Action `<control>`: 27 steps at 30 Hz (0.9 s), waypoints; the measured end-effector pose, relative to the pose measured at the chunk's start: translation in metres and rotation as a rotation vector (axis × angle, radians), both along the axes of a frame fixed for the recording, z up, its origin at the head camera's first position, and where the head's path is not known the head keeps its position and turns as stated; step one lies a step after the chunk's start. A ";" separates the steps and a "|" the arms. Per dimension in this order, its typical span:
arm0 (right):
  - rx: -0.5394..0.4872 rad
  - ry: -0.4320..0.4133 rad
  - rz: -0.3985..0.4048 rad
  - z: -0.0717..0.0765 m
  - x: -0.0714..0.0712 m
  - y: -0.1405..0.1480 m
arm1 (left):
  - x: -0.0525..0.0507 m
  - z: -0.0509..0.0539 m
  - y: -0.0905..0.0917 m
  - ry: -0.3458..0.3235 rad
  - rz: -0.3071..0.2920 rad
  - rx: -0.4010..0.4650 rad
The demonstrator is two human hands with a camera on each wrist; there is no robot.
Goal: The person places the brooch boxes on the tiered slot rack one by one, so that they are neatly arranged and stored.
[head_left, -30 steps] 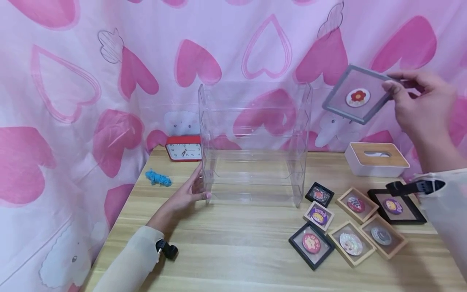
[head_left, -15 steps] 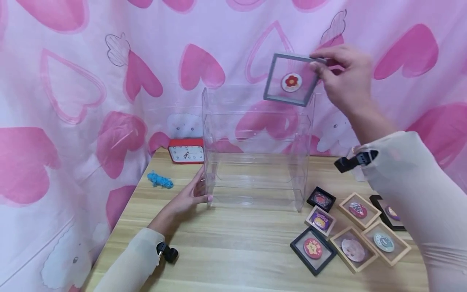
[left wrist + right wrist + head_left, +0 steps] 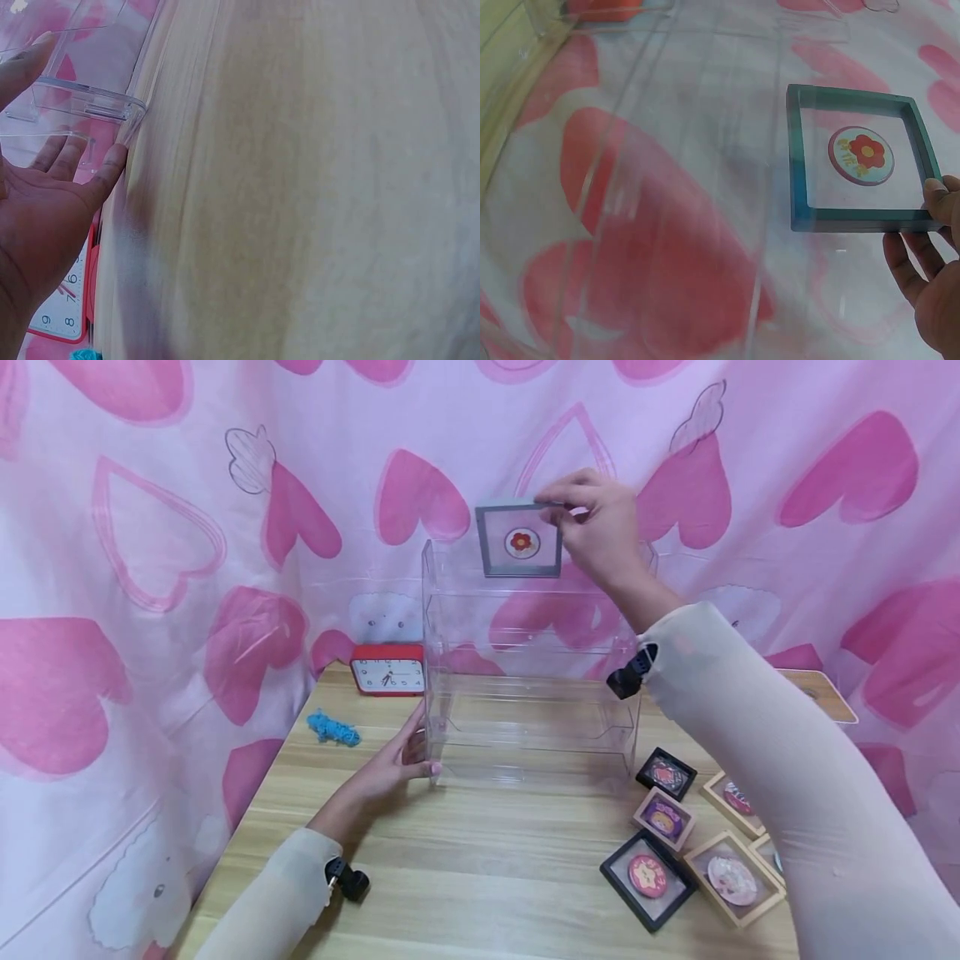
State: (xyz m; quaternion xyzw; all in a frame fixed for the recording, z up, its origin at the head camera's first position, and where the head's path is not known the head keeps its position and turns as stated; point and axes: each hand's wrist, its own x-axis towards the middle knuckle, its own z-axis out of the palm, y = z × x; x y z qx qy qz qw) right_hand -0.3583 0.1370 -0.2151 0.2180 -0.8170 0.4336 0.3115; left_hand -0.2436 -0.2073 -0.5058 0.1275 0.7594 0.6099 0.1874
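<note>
My right hand (image 3: 592, 527) pinches the upper right corner of a grey-framed clear display case (image 3: 482, 547), holding it upright near the top of a clear stepped display rack (image 3: 525, 747). A round badge (image 3: 522, 542) with a red flower sits in the case's middle. The right wrist view also shows the case (image 3: 798, 157), with my thumb on one face and fingers behind. My left hand (image 3: 386, 768) holds the rack's lower left side, its thumb at the front edge and the other fingers along the outer side. In the left wrist view those fingers (image 3: 111, 169) show through clear plastic.
Several framed badges, among them a black-framed one (image 3: 620, 870) and a wooden-framed one (image 3: 701, 860), lie at the table's right. Behind the left hand stand a red clock (image 3: 387, 652) and a blue object (image 3: 333, 728). A wood-topped box (image 3: 821, 689) is partly hidden by the right arm.
My right hand has carried the grey-framed case leftward from the right side to the rack's top, turning it from tilted to nearly level. The left hand stays at the rack.
</note>
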 end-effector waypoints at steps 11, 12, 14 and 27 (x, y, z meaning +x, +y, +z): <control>0.166 -0.050 0.066 -0.019 -0.009 -0.023 | 0.004 0.000 -0.001 0.008 -0.003 0.016; 0.170 -0.039 0.078 -0.021 -0.011 -0.024 | 0.005 0.000 -0.001 0.008 -0.004 0.021; 0.176 -0.014 0.088 -0.023 -0.013 -0.026 | 0.006 0.000 -0.002 0.003 -0.002 0.022; 0.161 -0.040 0.114 -0.026 -0.013 -0.040 | 0.009 -0.001 -0.006 0.014 -0.007 0.024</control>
